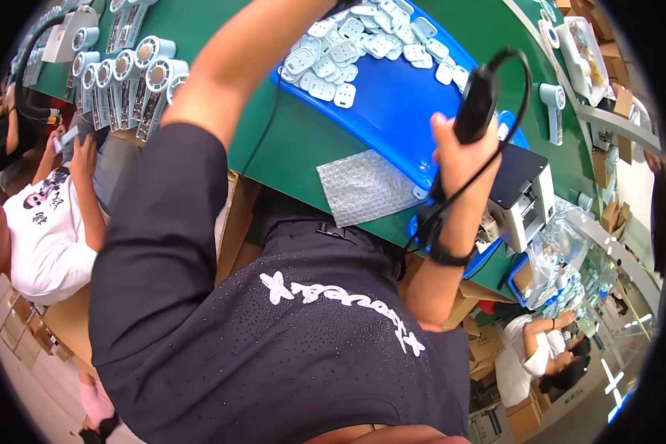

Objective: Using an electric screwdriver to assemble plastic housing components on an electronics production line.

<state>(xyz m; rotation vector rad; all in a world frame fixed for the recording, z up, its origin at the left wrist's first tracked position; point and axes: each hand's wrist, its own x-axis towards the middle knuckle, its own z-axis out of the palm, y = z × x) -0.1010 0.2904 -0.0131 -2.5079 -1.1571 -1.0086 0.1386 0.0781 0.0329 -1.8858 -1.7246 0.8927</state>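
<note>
My right hand (466, 159) is wrapped round a black corded hand tool (477, 107), held upright beside the right end of a blue tray (392, 111). Its cable loops from the top of the tool down past my wrist, and its working tip does not show. My left arm (237, 74) reaches up over the tray's left side; the hand itself is cut off by the upper edge. Heaped at the tray's far side are many small pale-blue plastic covers (344, 52). A sheet of bubble wrap (366, 189) lies on the green table, partly under the tray.
Pale-blue handheld fans (152, 74) stand in rows at the left, and one lone fan (553, 111) lies at the right. A black-and-white boxy device (522, 192) sits near my right forearm. Co-workers (52, 214) sit on both sides, beside bagged parts (559, 274).
</note>
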